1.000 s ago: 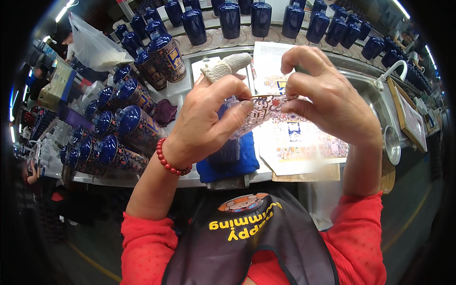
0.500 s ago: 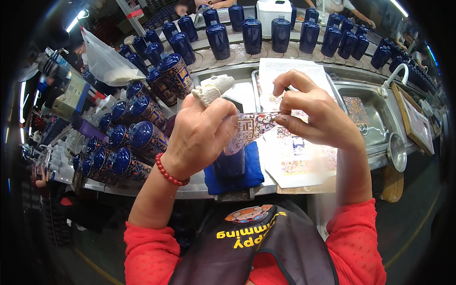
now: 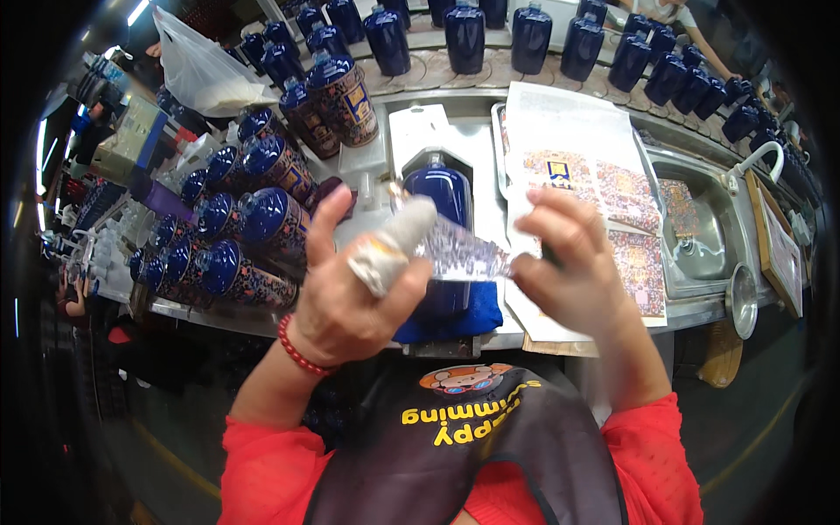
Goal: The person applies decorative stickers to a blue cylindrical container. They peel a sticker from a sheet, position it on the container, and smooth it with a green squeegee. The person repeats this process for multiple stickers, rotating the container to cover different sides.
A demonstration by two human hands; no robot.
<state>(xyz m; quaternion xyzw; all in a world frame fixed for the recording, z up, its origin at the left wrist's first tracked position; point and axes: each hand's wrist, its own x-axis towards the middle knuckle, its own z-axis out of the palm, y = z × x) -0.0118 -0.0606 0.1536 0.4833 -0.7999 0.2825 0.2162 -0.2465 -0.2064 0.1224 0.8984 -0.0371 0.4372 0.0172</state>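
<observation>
A patterned decal film (image 3: 468, 251) is stretched between my two hands, blurred by motion. My left hand (image 3: 337, 302), with a pale wrapping (image 3: 378, 264) on a finger and a red bead bracelet, pinches one end. The other end is in the fingertips of my right hand (image 3: 573, 254), also blurred. Beneath the film a plain dark blue bottle (image 3: 442, 188) rests with its neck pointing away from me, its lower part over a blue cloth (image 3: 486, 311). The film hides the bottle's middle; whether the two touch I cannot tell.
Printed decal sheets (image 3: 630, 269) lie on the right under white paper (image 3: 560, 114). Beyond them is a metal sink (image 3: 713, 254) with a white tap (image 3: 761, 157). Several decorated bottles (image 3: 267, 214) crowd the left side. Plain blue bottles (image 3: 464, 39) line the conveyor (image 3: 429, 80) behind.
The film has turned and lowered over the bottle, its printed face now blurred. More of the bottle shows. My view has shifted, so the conveyor sits higher in the picture.
</observation>
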